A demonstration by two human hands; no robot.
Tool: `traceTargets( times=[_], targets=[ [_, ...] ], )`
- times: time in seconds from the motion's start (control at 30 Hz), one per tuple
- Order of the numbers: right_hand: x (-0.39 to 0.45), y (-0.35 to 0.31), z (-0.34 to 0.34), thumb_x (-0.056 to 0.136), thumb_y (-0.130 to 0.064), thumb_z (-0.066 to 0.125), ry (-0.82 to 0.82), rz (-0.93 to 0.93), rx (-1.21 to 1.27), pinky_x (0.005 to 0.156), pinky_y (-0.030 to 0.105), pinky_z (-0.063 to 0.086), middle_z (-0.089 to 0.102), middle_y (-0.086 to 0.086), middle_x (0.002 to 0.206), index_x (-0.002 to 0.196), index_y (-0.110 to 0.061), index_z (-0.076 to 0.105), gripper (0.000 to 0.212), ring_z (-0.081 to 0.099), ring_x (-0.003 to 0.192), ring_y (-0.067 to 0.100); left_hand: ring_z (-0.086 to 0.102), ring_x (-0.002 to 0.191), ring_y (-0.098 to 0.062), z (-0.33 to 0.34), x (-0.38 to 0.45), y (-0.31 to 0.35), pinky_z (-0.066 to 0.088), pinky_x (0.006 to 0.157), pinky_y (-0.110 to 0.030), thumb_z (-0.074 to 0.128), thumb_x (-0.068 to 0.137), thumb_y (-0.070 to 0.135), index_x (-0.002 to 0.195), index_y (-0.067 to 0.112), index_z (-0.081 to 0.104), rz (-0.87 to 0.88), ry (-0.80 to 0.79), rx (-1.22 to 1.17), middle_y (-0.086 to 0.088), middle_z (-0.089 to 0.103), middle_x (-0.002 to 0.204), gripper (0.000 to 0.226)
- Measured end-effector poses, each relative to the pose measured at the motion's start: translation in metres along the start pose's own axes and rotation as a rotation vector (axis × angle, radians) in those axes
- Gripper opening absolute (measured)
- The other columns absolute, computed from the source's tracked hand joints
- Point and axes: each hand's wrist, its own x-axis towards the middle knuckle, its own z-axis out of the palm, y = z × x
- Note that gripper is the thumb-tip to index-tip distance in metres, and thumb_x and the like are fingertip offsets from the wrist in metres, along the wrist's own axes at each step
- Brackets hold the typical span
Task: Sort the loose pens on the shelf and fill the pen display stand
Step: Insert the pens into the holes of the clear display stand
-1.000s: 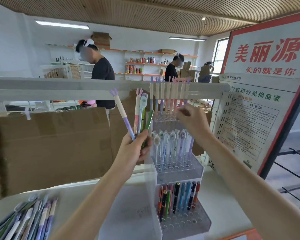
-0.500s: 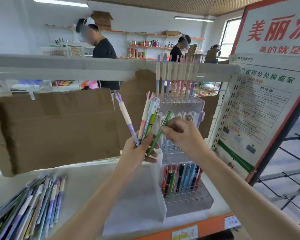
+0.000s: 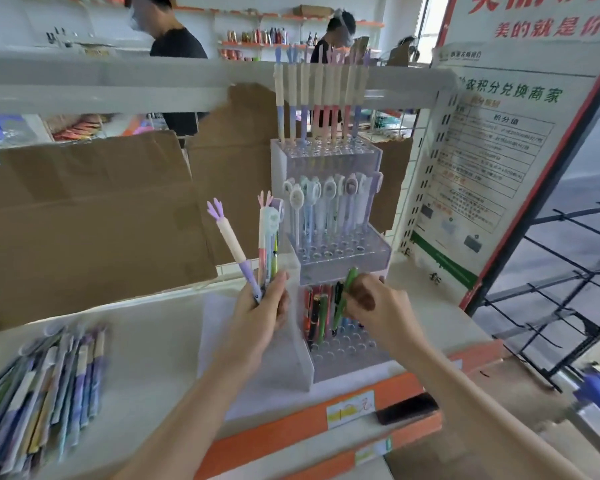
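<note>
A clear three-tier pen display stand (image 3: pixel 378 252) stands on the white shelf (image 3: pixel 153 344). Its top tier holds tall pastel pens, its middle tier character-topped pens, its bottom tier dark and green pens. My left hand (image 3: pixel 262 308) grips a bunch of pens (image 3: pixel 269 244), one purple with an antler top, left of the stand. My right hand (image 3: pixel 373 304) pinches a green pen (image 3: pixel 343 297) and holds it tip down over the holes of the bottom tier. A pile of loose pens (image 3: pixel 45 386) lies at the shelf's left.
Brown cardboard (image 3: pixel 84 220) leans against the shelf back. A printed poster (image 3: pixel 492 150) and a black wire rack (image 3: pixel 568 289) stand to the right. A dark phone-like slab (image 3: pixel 407 408) lies on the orange shelf edge. Two people stand behind the shelving.
My right hand pulled the green pen from the bunch in my left hand and brought it down to the bottom tier. The view tilted down; my left hand lowered a little.
</note>
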Motion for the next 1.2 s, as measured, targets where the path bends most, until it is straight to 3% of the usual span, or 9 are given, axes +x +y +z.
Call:
traceTargets(
  times=[0.13, 0.2, 0.33, 0.5, 0.6, 0.7, 0.83, 1.07, 1.2],
  targets=[
    [-0.004, 0.013, 0.021, 0.089, -0.016, 0.061, -0.080, 0.004, -0.076, 0.058, 0.010, 0.037, 0.068, 0.010, 0.081, 0.093, -0.006, 0.062, 0.011, 0.057, 0.068, 0.020, 0.029, 0.037, -0.003, 0.001, -0.003, 0.000, 0.023, 0.036, -0.011, 0.051, 0.091, 0.029, 0.095, 0.013, 0.066, 0.015, -0.027, -0.042, 0.001, 0.044, 0.056, 0.023],
    [-0.006, 0.017, 0.027, 0.089, -0.018, 0.060, -0.124, 0.011, -0.122, 0.067, 0.024, 0.044, 0.067, 0.009, 0.079, 0.089, -0.009, 0.061, 0.009, 0.057, 0.070, 0.019, 0.027, 0.038, -0.004, 0.001, -0.007, 0.001, 0.021, 0.037, -0.013, 0.050, 0.087, 0.034, 0.097, 0.014, 0.067, 0.041, -0.068, -0.044, -0.002, 0.043, 0.057, 0.028],
    [-0.003, 0.022, 0.030, 0.089, -0.020, 0.061, -0.099, 0.038, -0.173, 0.063, 0.033, 0.047, 0.062, 0.006, 0.071, 0.080, -0.013, 0.056, 0.012, 0.060, 0.066, 0.024, 0.024, 0.037, -0.006, 0.001, -0.013, 0.000, 0.018, 0.039, -0.016, 0.048, 0.087, 0.037, 0.064, 0.002, 0.053, 0.045, -0.107, -0.005, -0.001, 0.032, 0.047, 0.042],
    [-0.007, 0.026, 0.033, 0.089, -0.019, 0.059, -0.089, 0.096, -0.161, 0.065, 0.037, 0.051, 0.064, 0.008, 0.074, 0.081, -0.013, 0.052, 0.013, 0.061, 0.069, 0.026, 0.022, 0.037, -0.008, 0.002, -0.015, -0.001, 0.018, 0.039, -0.017, 0.047, 0.088, 0.036, 0.058, 0.005, 0.051, 0.029, -0.125, -0.031, -0.003, 0.028, 0.048, 0.043],
    [-0.013, 0.025, 0.034, 0.088, -0.018, 0.059, -0.062, 0.092, -0.163, 0.064, 0.036, 0.050, 0.066, 0.008, 0.072, 0.081, -0.009, 0.051, 0.014, 0.061, 0.067, 0.027, 0.022, 0.038, -0.009, 0.003, -0.015, -0.002, 0.017, 0.038, -0.018, 0.049, 0.088, 0.036, 0.055, 0.012, 0.054, 0.023, -0.131, -0.045, -0.009, 0.028, 0.047, 0.041],
    [-0.015, 0.023, 0.032, 0.090, -0.018, 0.057, -0.056, 0.048, -0.193, 0.058, 0.035, 0.046, 0.064, 0.008, 0.070, 0.078, -0.010, 0.046, 0.017, 0.057, 0.063, 0.027, 0.021, 0.040, -0.012, 0.005, -0.016, -0.001, 0.016, 0.038, -0.018, 0.049, 0.089, 0.035, 0.054, 0.018, 0.057, 0.020, -0.140, -0.024, -0.025, 0.032, 0.052, 0.039],
    [-0.013, 0.016, 0.033, 0.090, -0.012, 0.057, -0.048, -0.057, -0.226, 0.048, 0.024, 0.025, 0.058, 0.009, 0.066, 0.078, -0.012, 0.042, 0.020, 0.049, 0.056, 0.024, 0.021, 0.039, -0.011, 0.007, -0.018, -0.001, 0.016, 0.038, -0.017, 0.049, 0.089, 0.034, 0.057, 0.013, 0.055, 0.028, -0.162, -0.030, -0.006, 0.030, 0.048, 0.039],
    [-0.012, 0.018, 0.036, 0.087, -0.010, 0.061, -0.047, 0.009, -0.144, 0.047, 0.015, 0.031, 0.045, -0.005, 0.057, 0.077, -0.010, 0.047, 0.017, 0.042, 0.055, 0.020, 0.022, 0.039, -0.012, 0.007, -0.019, 0.000, 0.018, 0.037, -0.016, 0.049, 0.090, 0.030, 0.055, 0.016, 0.058, 0.026, -0.167, -0.045, -0.010, 0.033, 0.052, 0.039],
    [-0.012, 0.020, 0.035, 0.085, -0.009, 0.060, -0.055, 0.063, -0.124, 0.048, 0.012, 0.034, 0.040, -0.007, 0.055, 0.075, -0.011, 0.042, 0.021, 0.033, 0.048, 0.011, 0.021, 0.042, -0.014, 0.008, -0.020, 0.003, 0.018, 0.038, -0.017, 0.048, 0.091, 0.030, 0.055, 0.021, 0.060, 0.029, -0.165, -0.037, -0.033, 0.032, 0.058, 0.038]
  ],
)
